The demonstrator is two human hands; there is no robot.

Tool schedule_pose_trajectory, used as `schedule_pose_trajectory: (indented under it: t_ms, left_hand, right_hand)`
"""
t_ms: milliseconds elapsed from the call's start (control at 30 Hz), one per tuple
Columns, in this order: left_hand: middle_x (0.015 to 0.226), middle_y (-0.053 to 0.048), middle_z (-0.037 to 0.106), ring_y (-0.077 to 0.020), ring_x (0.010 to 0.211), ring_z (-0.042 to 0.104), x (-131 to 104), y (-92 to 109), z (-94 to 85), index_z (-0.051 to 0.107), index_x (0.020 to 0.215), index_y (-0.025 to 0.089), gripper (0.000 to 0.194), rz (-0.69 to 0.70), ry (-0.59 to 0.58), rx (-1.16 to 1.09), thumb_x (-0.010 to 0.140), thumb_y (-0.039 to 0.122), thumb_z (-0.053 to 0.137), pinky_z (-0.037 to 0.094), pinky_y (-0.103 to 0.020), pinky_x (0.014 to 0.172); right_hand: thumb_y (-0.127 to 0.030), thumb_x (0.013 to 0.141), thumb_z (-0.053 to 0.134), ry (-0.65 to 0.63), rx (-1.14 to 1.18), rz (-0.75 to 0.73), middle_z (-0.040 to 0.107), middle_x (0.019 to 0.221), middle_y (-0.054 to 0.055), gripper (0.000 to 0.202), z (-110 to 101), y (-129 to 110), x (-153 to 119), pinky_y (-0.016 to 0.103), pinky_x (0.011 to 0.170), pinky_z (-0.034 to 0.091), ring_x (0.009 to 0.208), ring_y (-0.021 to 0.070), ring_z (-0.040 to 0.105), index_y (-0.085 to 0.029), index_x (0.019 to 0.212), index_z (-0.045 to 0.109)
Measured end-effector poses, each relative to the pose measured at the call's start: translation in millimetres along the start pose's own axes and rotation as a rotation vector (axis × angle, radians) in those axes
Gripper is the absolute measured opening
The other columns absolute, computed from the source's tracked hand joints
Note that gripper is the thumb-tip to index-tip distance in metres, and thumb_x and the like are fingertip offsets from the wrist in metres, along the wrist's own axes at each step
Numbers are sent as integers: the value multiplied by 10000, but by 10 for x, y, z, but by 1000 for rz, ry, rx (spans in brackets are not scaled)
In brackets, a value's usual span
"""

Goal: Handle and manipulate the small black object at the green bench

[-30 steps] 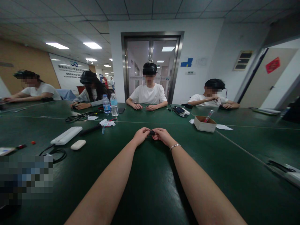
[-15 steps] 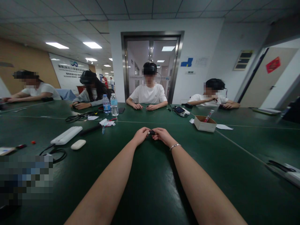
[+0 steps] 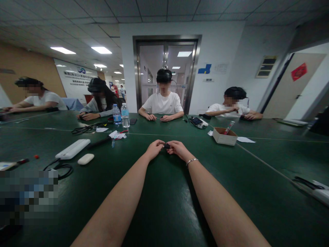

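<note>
Both my hands meet over the green table, straight ahead of me. Between them is a small dark cylinder-like object with a shiny silvery bit at its left side; its kind is too small to make out. My left hand pinches the left end with thumb and fingers. Closed on the right end is my right hand, its fingertips curled around the dark part. A silver bracelet circles my right wrist.
Left of my arms lie a white power strip-like device, a white rounded case and a coiled black cable. Two water bottles stand farther back. An open box sits at the right. Several people sit across the table.
</note>
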State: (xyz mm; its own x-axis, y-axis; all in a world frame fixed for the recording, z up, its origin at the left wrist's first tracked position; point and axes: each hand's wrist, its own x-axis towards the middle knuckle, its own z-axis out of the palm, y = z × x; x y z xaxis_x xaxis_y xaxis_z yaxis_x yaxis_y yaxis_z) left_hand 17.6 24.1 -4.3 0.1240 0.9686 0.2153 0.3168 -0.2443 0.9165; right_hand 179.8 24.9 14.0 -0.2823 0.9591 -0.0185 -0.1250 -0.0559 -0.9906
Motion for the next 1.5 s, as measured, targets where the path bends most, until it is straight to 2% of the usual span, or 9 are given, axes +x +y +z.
schedule_pose_trajectory:
  t_ms: [233,400,567,700,867,967,1100,1300,1500]
  left_hand:
    - [798,-38,606,-99,647,509,-34,54,-24,620,976,143,290,89,31,49,692,168,571,426,-206,632]
    - [862,-40,610,-75,590,470,-44,72,-39,620,972,143,312,122,31,58,662,142,585,411,-200,600]
    - [836,-41,604,-94,633,508,0,-3,-18,611,959,155,257,88,10,30,746,283,547,408,-198,581]
    - [722,-14,571,-99,587,499,22,-58,6,601,953,169,347,34,-22,26,826,423,401,389,-198,532]
    - [741,-15,582,-99,625,508,28,-71,7,605,958,177,242,55,1,31,784,287,479,404,-198,581]
    - [750,-12,586,-95,612,505,23,-53,1,598,956,176,239,22,-10,-8,782,296,487,406,-198,578]
    - [648,1,546,-93,564,486,18,-34,6,593,967,166,288,10,-41,-23,829,336,406,392,-197,551]
    - [709,-9,578,-90,587,489,15,-25,7,600,985,162,257,24,9,15,748,210,513,407,-202,585]
    - [703,-17,586,-91,607,507,-21,41,-15,606,903,137,205,77,11,-30,702,170,580,415,-198,586]
  right_hand:
    - [-145,851,575,2,-3,3,609,554,66,82,-9,17,20,170,419,503,438,114,582,-83,798,581]
    - [-158,852,582,-2,10,-1,604,547,64,91,-2,0,1,170,412,497,438,116,582,-81,802,581]
    - [-127,853,567,13,-3,9,608,559,66,67,11,-13,-9,180,424,506,445,119,587,-82,805,582]
    - [-133,850,566,23,-4,9,590,524,49,76,11,-5,-6,177,425,507,437,115,579,-87,793,586]
    - [-152,832,598,12,-14,3,607,557,60,76,1,7,8,163,407,491,432,108,574,-85,798,590]
    - [-150,831,593,7,-11,1,601,545,55,70,-4,13,16,173,419,501,437,113,578,-85,806,591]
    - [-136,847,566,-1,-8,0,585,520,45,70,-9,16,22,173,423,502,436,115,579,-80,810,586]
    - [-119,856,549,3,0,8,619,582,74,57,-10,8,18,178,428,502,444,114,584,-79,831,580]
    - [-154,887,510,4,-45,-11,573,509,37,121,-19,25,40,154,378,456,402,98,545,-85,802,560]
